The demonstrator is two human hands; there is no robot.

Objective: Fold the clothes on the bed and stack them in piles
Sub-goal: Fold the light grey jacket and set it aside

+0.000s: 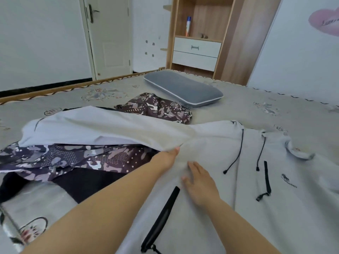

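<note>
the left hand [167, 158] reaches forward with a straight arm and pinches the sleeve of the grey hoodie [211, 143], which lies spread on the bed [302, 114]. the right hand [199, 184] rests flat on the hoodie, fingers straight and slightly apart.

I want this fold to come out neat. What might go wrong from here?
The left hand pinches the grey hoodie at the sleeve, which drapes over the patterned garment; pulling may drag that along. The right hand only presses flat, so the body could shift. The drawstrings may get folded inside.
</note>
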